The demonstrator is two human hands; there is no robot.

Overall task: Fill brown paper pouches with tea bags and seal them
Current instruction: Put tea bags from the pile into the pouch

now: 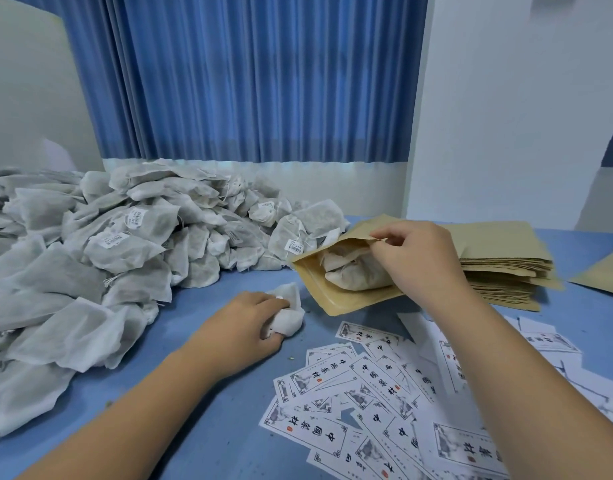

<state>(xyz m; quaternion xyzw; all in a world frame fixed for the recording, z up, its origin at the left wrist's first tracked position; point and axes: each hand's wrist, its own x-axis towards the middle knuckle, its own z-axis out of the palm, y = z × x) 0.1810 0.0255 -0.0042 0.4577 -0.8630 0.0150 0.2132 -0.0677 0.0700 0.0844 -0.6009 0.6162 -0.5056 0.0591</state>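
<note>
The left grip (248, 318) clutches a tea bag (288, 320) on the bench (229, 427); the right grip (422, 261) pinches the part-filled pouch (334, 301) by its mouth.

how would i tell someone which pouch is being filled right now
On the blue table, look between the big tea bag heap and the flat pouch stack. The pouch there is pinched at its top lip by the right hand. Unlike the stacked ones, it gapes open with tea bags inside.

Left hand (244, 322) grips a tea bag (288, 311); right hand (417, 258) pinches the pouch (336, 282) mouth.
</note>
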